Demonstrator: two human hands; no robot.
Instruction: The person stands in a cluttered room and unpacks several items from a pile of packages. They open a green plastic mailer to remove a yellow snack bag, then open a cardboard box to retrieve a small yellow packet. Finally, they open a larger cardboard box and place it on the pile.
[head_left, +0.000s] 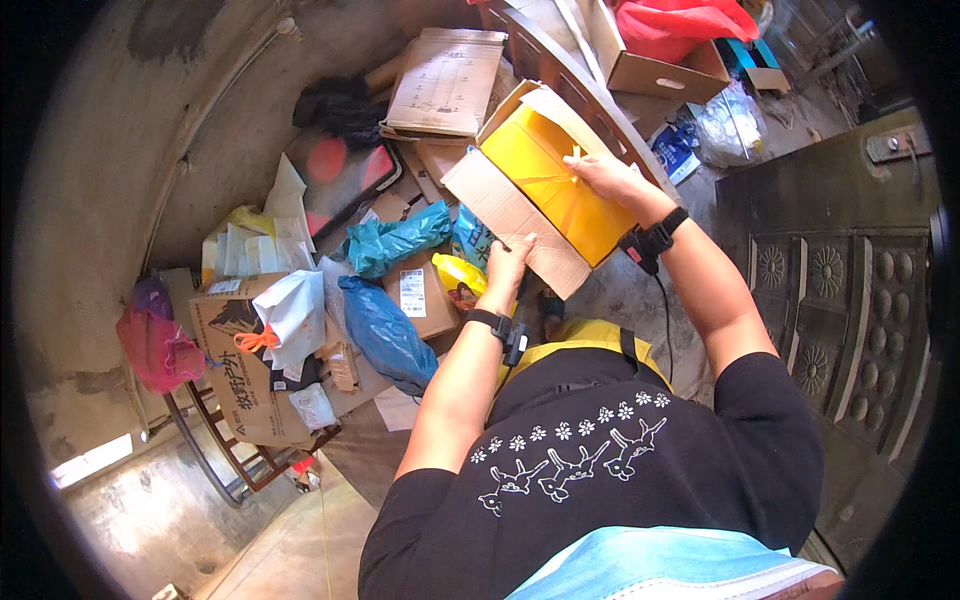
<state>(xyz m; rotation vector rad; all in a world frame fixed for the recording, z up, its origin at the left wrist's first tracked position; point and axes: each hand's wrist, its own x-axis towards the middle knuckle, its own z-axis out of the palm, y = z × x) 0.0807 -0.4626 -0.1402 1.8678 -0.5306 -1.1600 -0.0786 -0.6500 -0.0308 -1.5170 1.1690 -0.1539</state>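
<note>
An open cardboard box (517, 217) is held up in front of me, tilted, with one long flap folded outward. Inside it sits a glossy yellow package (540, 154), its thin strips gathered to a small knot; whether it is a bag or a wrapped box I cannot tell. My left hand (511, 264) grips the edge of the outer flap, thumb on top. With my right hand (609, 178) I pinch the yellow package at its knot, thumb and fingertips together. Just beyond my left hand lies a yellow plastic bag (459, 274).
Piled to the left are a flattened carton (448, 82), a teal plastic bag (397, 238), a blue plastic bag (386, 330) and a large printed carton (251, 375). A carton with red cloth (667, 71) stands at upper right. A carved dark door (817, 285) is at right.
</note>
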